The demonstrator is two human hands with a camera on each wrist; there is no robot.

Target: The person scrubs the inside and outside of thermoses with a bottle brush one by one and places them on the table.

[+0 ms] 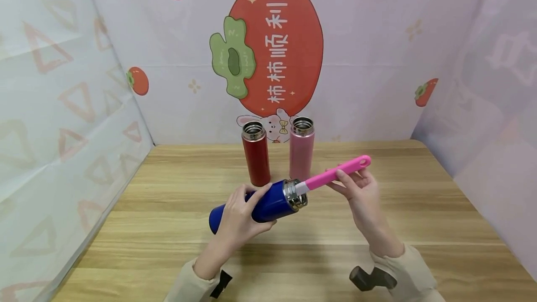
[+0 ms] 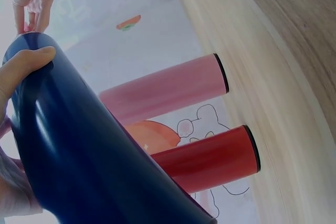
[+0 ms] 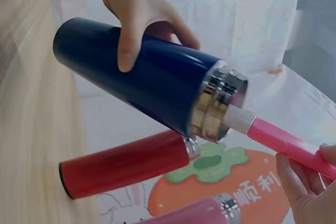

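there are three flasks and one brush. the left hand [image 1: 239,220] curls its fingers and thumb around the blue flask [image 1: 268,204], holding it tilted above the middle of the tabletop [image 1: 440,209], nearer the front edge, with its steel mouth pointing up and to the right. the right hand [image 1: 361,195] pinches the pink brush handle [image 1: 335,174] between fingertips and thumb; the white neck of the brush goes into the blue flask's mouth, and the head is hidden inside, so what else the flask holds cannot be told. the right wrist view shows the same: the handle [image 3: 286,142] enters the steel rim of the blue flask [image 3: 142,80].

the red flask [image 1: 256,155] and the pink flask [image 1: 301,150] stand upright, lidless, side by side but apart, towards the back edge of the tabletop, behind the blue one. their insides are not visible. in the left wrist view both appear past the blue body [image 2: 84,145], pink [image 2: 168,90] and red [image 2: 210,158].
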